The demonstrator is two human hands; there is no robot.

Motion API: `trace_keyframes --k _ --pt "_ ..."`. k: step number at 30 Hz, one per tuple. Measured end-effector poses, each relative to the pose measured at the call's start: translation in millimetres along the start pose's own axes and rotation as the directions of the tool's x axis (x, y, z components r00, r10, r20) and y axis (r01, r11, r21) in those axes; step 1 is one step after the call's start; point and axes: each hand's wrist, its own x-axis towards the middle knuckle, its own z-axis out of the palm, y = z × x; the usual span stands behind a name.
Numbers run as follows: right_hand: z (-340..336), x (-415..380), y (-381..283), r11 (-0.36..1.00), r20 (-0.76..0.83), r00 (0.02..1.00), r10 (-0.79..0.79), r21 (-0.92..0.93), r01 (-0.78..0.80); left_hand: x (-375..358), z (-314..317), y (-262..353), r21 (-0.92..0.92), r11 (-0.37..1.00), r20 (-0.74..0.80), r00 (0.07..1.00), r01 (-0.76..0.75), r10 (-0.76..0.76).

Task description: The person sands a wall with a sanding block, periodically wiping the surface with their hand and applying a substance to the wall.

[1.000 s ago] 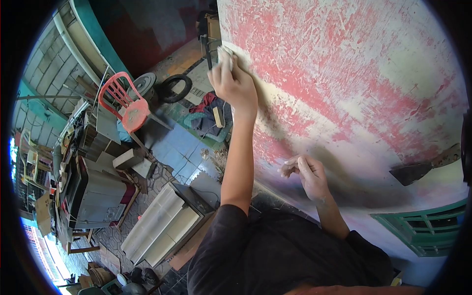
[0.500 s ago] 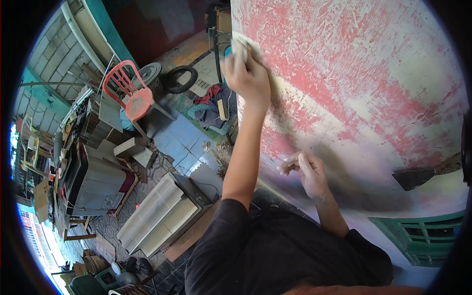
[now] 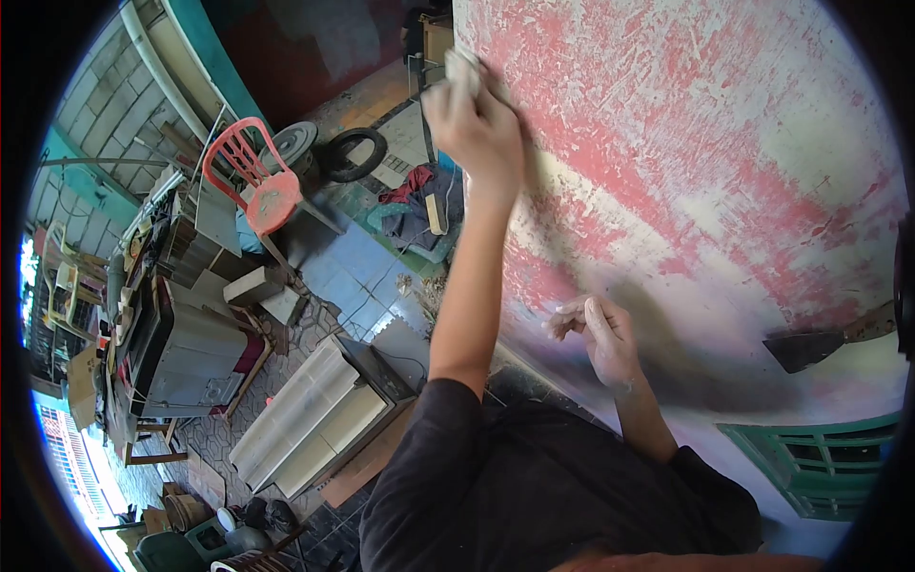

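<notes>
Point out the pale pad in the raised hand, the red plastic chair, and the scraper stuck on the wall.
pale pad [image 3: 461, 65], head view, on its top edge above the fingers.
red plastic chair [image 3: 274, 202], head view, on the seat.
scraper [image 3: 803, 349], head view, on the dark blade.

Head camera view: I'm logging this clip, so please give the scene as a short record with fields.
Surface: wall with worn red paint over pale patches
Left hand: pressed to the wall, gripping a small pale pad
Right hand: loosely curled against the wall, lower down, holds nothing visible
Other tool: scraper against the wall at right
Below: red plastic chair, tyre, tiled floor
</notes>
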Motion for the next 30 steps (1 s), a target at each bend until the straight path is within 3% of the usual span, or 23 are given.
trace_keyframes --k 3,6,7,10,14,16,19,23,30 --pt "1 1 -4 0.998 -0.017 0.999 -0.052 -0.027 0.051 15 11 -4 -0.058 0.997 -0.096 0.994 -0.054 0.048" --pt "5 -5 1 0.999 -0.017 0.999 -0.047 -0.008 0.046 -31 -21 16 0.074 0.996 0.111 0.993 -0.048 0.04" --pt "5 -6 5 1.0 -0.011 1.0 -0.011 0.002 0.011 -61 -24 16 0.019 0.995 0.033 0.994 -0.103 0.102" --pt "4 -1 8 1.0 -0.005 1.0 0.02 0.001 -0.02 -84 -43 31 -0.082 0.997 0.134 0.991 0.001 0.01" --pt "1 3 0 0.999 -0.009 1.0 -0.029 -0.032 0.029 -20 -11 -1 0.056 0.997 0.044 0.997 -0.058 0.055" --pt "4 4 -5 0.998 -0.021 0.998 -0.051 -0.036 0.05 9 5 -7 0.013 0.999 -0.015 0.999 -0.029 0.03" --pt "4 1 -4 0.998 -0.021 0.998 -0.063 -0.031 0.062 -20 -7 -1 0.048 0.995 -0.009 0.996 -0.086 0.087" --pt "5 -5 4 1.0 -0.011 1.0 0.008 -0.012 -0.008 -87 -41 7 -0.021 0.999 0.112 0.993 -0.033 0.035" --pt "1 3 -4 0.999 -0.057 0.998 -0.035 -0.023 0.034 -15 -4 -22 0.05 0.996 0.009 0.998 -0.07 0.07"
